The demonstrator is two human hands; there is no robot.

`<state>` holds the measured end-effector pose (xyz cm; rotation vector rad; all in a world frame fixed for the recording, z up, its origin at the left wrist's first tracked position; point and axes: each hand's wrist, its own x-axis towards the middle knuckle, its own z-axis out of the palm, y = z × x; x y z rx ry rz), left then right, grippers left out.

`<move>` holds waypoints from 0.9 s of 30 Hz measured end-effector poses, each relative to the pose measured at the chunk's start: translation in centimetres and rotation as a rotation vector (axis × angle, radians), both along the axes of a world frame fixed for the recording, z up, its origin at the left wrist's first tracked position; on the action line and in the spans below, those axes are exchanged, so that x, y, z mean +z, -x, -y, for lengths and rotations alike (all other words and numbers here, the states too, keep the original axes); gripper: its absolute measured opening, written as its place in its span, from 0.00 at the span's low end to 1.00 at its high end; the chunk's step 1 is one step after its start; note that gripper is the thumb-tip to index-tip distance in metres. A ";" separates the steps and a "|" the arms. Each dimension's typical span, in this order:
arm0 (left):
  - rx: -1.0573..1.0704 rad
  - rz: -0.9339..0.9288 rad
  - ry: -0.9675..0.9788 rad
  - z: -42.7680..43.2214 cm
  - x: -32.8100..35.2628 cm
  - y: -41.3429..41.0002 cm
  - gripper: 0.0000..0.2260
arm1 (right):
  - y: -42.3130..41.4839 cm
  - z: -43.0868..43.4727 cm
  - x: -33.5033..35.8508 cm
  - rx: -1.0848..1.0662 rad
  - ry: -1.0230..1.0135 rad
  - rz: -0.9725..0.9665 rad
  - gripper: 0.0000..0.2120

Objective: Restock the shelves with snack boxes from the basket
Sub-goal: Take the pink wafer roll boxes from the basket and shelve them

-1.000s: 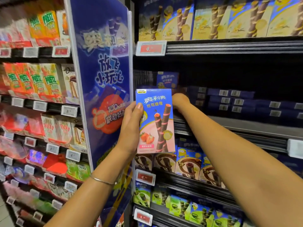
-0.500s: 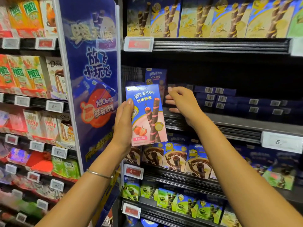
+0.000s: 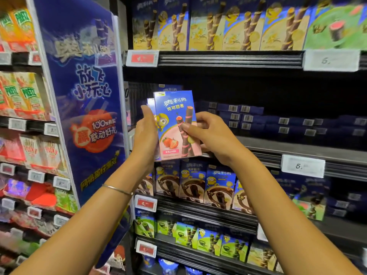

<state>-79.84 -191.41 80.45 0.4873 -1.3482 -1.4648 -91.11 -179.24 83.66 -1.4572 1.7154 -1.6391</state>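
Shelving mid-tier carries flat-stacked dark boxes at right. Strawberry snack box is held upright before its left edge; judged light, stiff card, dentable, best taken by the long edges. Left hand grips the left edge, right hand pinches the right.

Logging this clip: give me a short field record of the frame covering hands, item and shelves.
setting: shop snack aisle
left hand: holds the strawberry box at its left edge
right hand: pinches its right side, thumb on the front
box state: upright, in front of the middle shelf; second box just behind it
middle shelf: dark blue boxes lying flat at right
shelf below: chocolate boxes standing
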 end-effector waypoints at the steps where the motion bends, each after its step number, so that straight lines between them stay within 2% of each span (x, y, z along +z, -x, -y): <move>1: 0.033 0.030 0.011 0.2 0.0 0.1 0.33 | 0.3 -0.3 0.2 0.002 0.003 0.019 0.15; 5: 0.040 0.071 0.034 0.5 0.1 0.2 0.30 | 1.2 -0.8 0.8 0.016 -0.003 0.063 0.15; 10: 0.136 0.031 0.035 1.8 0.9 -0.4 0.18 | 2.6 -0.9 1.5 -0.016 0.036 0.090 0.13; 12: 0.153 0.006 0.081 2.3 1.0 -0.8 0.12 | 3.6 -0.7 1.7 -0.059 0.057 0.106 0.12; 15: 0.169 -0.006 0.107 2.9 1.1 -1.3 0.10 | 6.0 0.5 2.1 -0.215 0.124 0.134 0.13; 19: 0.169 -0.022 0.075 3.7 1.0 -1.4 0.10 | 8.6 3.8 1.7 -0.409 0.048 0.119 0.17; 21: 0.168 -0.037 0.057 4.0 1.1 -1.3 0.13 | 9.3 5.6 1.4 -0.439 0.005 0.097 0.14; 23: 0.156 -0.045 0.058 4.5 1.2 -1.2 0.12 | 9.5 7.1 1.3 -0.529 -0.038 -0.008 0.09; 27: 0.167 -0.053 0.080 5.2 1.8 -0.7 0.15 | 9.7 9.4 1.4 -0.567 -0.146 -0.137 0.10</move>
